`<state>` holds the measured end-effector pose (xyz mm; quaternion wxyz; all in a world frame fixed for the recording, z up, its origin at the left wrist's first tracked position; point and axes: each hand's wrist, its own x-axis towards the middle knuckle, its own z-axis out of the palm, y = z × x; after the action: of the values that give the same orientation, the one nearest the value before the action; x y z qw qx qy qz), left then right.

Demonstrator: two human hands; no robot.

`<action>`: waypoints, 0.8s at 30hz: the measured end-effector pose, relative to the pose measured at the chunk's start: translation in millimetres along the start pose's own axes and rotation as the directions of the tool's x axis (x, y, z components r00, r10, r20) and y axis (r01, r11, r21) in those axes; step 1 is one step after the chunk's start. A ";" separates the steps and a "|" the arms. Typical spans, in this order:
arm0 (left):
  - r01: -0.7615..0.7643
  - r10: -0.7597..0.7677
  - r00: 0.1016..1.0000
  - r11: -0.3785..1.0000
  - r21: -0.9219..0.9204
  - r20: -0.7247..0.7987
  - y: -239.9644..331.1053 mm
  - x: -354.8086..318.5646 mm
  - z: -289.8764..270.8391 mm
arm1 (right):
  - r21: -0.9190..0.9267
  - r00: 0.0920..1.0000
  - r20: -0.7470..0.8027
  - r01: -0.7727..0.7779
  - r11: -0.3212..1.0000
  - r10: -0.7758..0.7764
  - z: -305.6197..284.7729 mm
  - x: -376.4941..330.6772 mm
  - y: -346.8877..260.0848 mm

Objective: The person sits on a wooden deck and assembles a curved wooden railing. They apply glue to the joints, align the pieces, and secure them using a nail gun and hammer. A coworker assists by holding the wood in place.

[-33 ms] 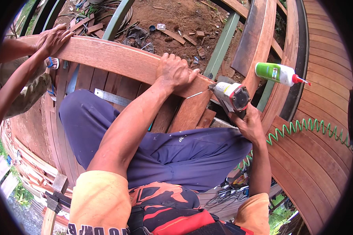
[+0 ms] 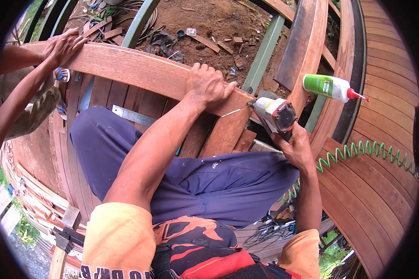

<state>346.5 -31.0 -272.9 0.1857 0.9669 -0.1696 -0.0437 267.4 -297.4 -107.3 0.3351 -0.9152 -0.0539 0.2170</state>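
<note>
A long, flat-faced board (image 2: 130, 65) of reddish-brown grained wood is gripped over its far edge by the curled fingers of the left hand (image 2: 207, 87), near its right end. At that end is held the nose of a hard-cased nail gun (image 2: 271, 110), its handle enclosed by the right hand (image 2: 294, 146), whose fingers are partly hidden.

Both hands (image 2: 208, 87) (image 2: 295, 146) curled, left arm (image 2: 156, 146) stretched forward and rightward.
</note>
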 end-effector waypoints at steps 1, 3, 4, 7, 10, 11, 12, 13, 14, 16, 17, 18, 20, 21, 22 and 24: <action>-0.001 0.001 1.000 1.000 0.000 -0.005 -0.1 0.4 0.3 | -0.003 0.999 0.017 -0.028 1.000 0.028 -1.8 0.2 -2.0; -0.002 0.002 1.000 1.000 -0.001 -0.014 0.0 0.8 0.5 | -0.022 0.998 0.035 -0.046 0.999 0.046 -3.5 0.5 -4.6; -0.005 0.005 1.000 1.000 -0.002 -0.021 0.1 1.2 0.5 | -0.037 0.999 0.035 -0.035 0.999 0.036 -3.8 0.8 -5.6; -0.020 0.020 0.998 1.000 0.003 -0.056 -3.5 5.8 -0.2 | -0.045 0.994 0.064 -0.083 0.996 0.086 -3.2 7.5 -13.6; -0.027 0.028 0.996 1.000 0.007 -0.090 -4.2 3.5 2.7 | -0.044 0.992 0.065 -0.106 0.993 0.108 -0.8 8.8 -25.6; -0.024 0.025 0.996 1.000 0.011 -0.091 -5.0 2.7 2.2 | -0.039 0.993 0.060 -0.103 0.994 0.105 1.5 9.0 -27.5; -0.020 0.022 0.995 1.000 0.016 -0.092 -5.2 1.1 1.9 | -0.048 0.994 0.066 -0.089 0.995 0.092 1.4 10.2 -26.9; -0.023 0.024 0.996 1.000 0.017 -0.086 -3.0 -0.1 2.3 | -0.056 0.994 0.071 -0.074 0.996 0.078 0.7 11.9 -24.7; -0.026 0.028 0.996 0.999 0.026 -0.086 -3.5 1.5 2.5 | -0.064 0.997 0.063 -0.046 0.997 0.050 -0.9 14.7 -26.8; -0.034 0.038 0.996 0.998 0.044 -0.086 -3.9 -1.4 4.1 | -0.069 0.995 0.051 -0.080 0.994 0.084 8.2 8.4 -24.6; -0.038 0.041 0.993 0.999 0.033 -0.107 -5.2 -0.9 8.6 | -0.100 0.995 0.045 -0.089 0.991 0.094 10.6 5.4 -19.0; -0.046 0.051 0.989 0.998 0.034 -0.141 -4.9 -0.5 11.4 | -0.129 0.994 0.031 -0.100 0.987 0.104 12.2 1.7 -17.1; -0.047 0.050 0.989 0.998 0.028 -0.139 -4.7 1.5 13.4 | -0.144 0.998 -0.035 -0.054 0.988 0.049 11.2 -0.6 -18.0; -0.045 0.052 0.989 0.998 0.052 -0.140 -3.3 4.0 11.3 | -0.136 0.997 -0.066 -0.037 0.990 0.028 9.7 -4.0 -13.6; -0.043 0.053 0.989 0.996 0.074 -0.140 -2.9 7.6 9.4 | -0.128 0.995 -0.097 -0.022 0.991 0.010 4.7 -7.9 -12.3; -0.026 0.039 0.991 0.994 0.102 -0.127 -4.1 2.9 14.7 | -0.101 0.985 -0.175 -0.021 0.995 0.003 5.1 -19.9 -14.8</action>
<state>348.3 -33.5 -288.0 0.1483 0.9729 -0.1749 0.0305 248.0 -287.8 -94.2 0.2900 -0.9470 -0.0298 0.1348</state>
